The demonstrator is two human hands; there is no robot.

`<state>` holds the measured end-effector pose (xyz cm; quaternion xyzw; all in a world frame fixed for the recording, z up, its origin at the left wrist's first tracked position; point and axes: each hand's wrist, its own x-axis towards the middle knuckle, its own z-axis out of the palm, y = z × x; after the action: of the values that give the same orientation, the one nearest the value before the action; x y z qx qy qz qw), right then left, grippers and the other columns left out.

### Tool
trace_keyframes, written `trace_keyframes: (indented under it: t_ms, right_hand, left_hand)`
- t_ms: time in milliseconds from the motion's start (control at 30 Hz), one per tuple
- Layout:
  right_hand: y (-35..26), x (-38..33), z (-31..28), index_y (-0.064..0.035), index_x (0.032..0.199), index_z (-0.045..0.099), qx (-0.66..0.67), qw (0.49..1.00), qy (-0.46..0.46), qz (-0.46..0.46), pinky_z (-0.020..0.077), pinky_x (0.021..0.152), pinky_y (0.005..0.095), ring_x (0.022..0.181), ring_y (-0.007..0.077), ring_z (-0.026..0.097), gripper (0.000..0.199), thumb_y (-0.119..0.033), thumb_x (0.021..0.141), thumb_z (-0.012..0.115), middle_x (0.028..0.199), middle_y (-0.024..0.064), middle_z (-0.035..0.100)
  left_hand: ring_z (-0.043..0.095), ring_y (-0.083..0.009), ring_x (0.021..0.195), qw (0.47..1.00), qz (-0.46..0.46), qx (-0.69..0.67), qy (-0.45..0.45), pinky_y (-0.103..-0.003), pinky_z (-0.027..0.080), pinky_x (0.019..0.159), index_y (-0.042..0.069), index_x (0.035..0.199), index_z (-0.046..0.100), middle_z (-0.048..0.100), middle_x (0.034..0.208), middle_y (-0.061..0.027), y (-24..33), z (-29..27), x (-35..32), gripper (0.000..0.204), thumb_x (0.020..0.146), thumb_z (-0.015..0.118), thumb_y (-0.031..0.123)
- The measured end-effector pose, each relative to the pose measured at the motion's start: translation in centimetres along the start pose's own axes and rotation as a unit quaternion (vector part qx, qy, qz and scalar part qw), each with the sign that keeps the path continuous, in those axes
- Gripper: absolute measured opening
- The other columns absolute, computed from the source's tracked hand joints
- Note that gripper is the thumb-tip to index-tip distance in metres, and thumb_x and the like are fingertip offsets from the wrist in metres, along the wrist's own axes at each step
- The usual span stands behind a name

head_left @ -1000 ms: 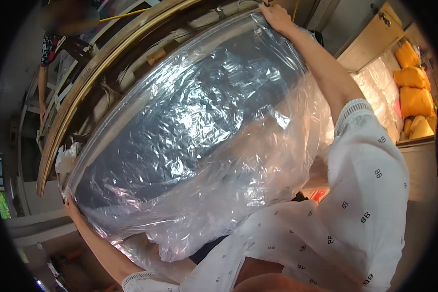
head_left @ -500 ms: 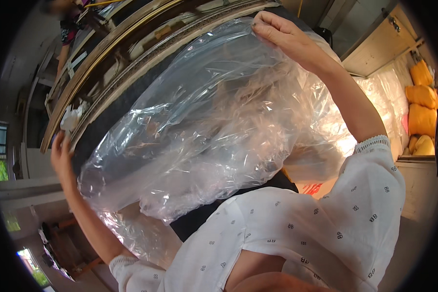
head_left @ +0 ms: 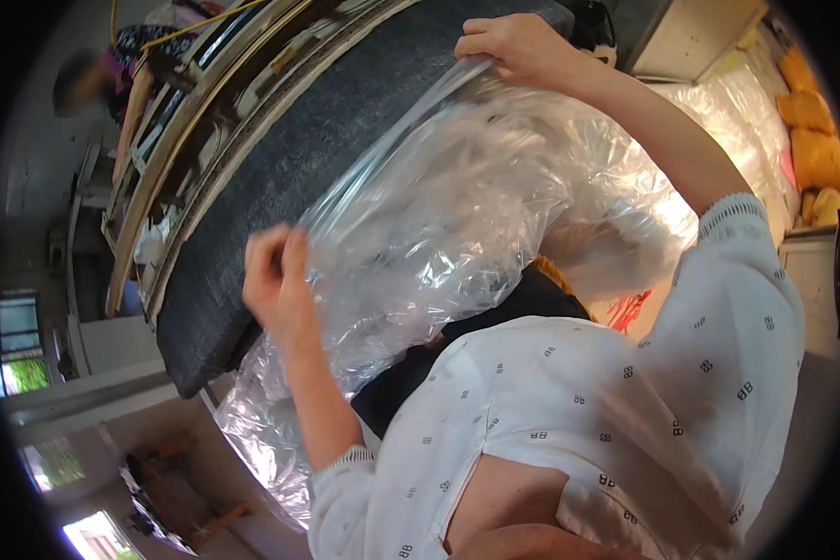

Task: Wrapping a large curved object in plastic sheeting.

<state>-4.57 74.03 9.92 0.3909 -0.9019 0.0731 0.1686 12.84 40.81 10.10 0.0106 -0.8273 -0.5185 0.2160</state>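
Note:
A large clear plastic sheet (head_left: 457,233) is bunched up over a long dark grey cushion (head_left: 308,159) that lies slanted on a wooden frame. My right hand (head_left: 513,47) grips the sheet's upper edge at the far end of the cushion. My left hand (head_left: 275,275) pinches the sheet's edge near the cushion's lower end. Most of the cushion's dark top lies bare to the left of the plastic. The lower part of the sheet hangs crumpled in front of my white patterned shirt (head_left: 607,411).
A wooden frame (head_left: 187,103) runs along the cushion's far side. Another person (head_left: 93,75) stands at the upper left. Orange cushions (head_left: 812,131) and more clear plastic (head_left: 719,103) lie at the upper right, beside a beige cabinet (head_left: 691,37). Windows (head_left: 14,341) show at the left.
The plastic sheet, spread wide over the cushion a second ago, has been drawn together toward the right. My left hand moved up and inward, uncovering the dark cushion top.

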Motion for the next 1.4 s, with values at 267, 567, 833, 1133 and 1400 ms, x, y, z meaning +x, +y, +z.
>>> trace_keyframes:
  t_ms: [267,567,833,1133,1400]
  right_hand:
    - [-2.2,-6.2,6.2,-0.0131,0.108,0.051,0.066,0.981,0.144,0.113,0.0479,0.061,0.0345,0.078,0.0277,0.058,0.044,0.005,0.067,0.056,0.099,0.0044,0.051]
    - [5.7,-33.9,9.9,-0.0096,0.093,0.055,-0.109,0.916,-0.294,0.249,0.0420,0.080,0.0417,0.089,0.0244,0.054,0.021,-0.014,0.073,0.058,0.088,0.0051,0.057]
    - [19.3,-38.0,-5.8,-0.0027,0.083,0.064,-0.417,0.813,-0.184,0.362,0.0471,0.073,0.0398,0.094,0.0267,0.055,0.018,-0.016,0.079,0.053,0.098,0.0121,0.058]
    - [12.7,1.0,-7.8,-0.0009,0.103,0.048,0.212,0.813,0.479,0.255,0.0440,0.062,0.0271,0.069,0.0132,0.052,0.027,-0.024,0.089,0.050,0.080,0.0055,0.055]
    - [17.2,2.4,9.9,-0.0096,0.133,0.037,0.002,0.981,0.032,0.190,0.0251,0.104,0.0309,0.129,0.0232,0.029,0.052,-0.041,0.092,0.037,0.138,0.0073,0.034]
  left_hand:
    - [0.058,-0.0208,0.083,0.789,0.036,0.522,0.323,-0.029,0.045,0.078,-0.003,0.094,0.062,0.063,0.090,-0.0129,0.7,-32.8,-10.8,0.024,0.089,0.053,0.019]
    - [0.059,-0.0236,0.084,0.746,0.018,0.608,0.271,-0.030,0.047,0.076,-0.001,0.095,0.063,0.062,0.094,-0.0127,-6.4,-35.7,-4.4,0.025,0.088,0.055,0.021]
    - [0.055,-0.0253,0.074,0.875,-0.031,0.468,0.117,-0.035,0.043,0.067,0.000,0.088,0.062,0.060,0.085,-0.0130,-19.8,-27.9,3.7,0.026,0.084,0.058,0.025]
    - [0.057,-0.0313,0.077,0.807,-0.073,0.548,0.207,-0.038,0.043,0.071,0.000,0.089,0.060,0.062,0.084,-0.0161,-27.4,-35.5,2.6,0.030,0.084,0.056,0.029]
    - [0.058,-0.0297,0.070,0.813,-0.198,0.526,0.151,-0.040,0.044,0.068,-0.002,0.083,0.062,0.063,0.078,-0.0186,-27.5,-45.5,-2.1,0.034,0.083,0.057,0.032]
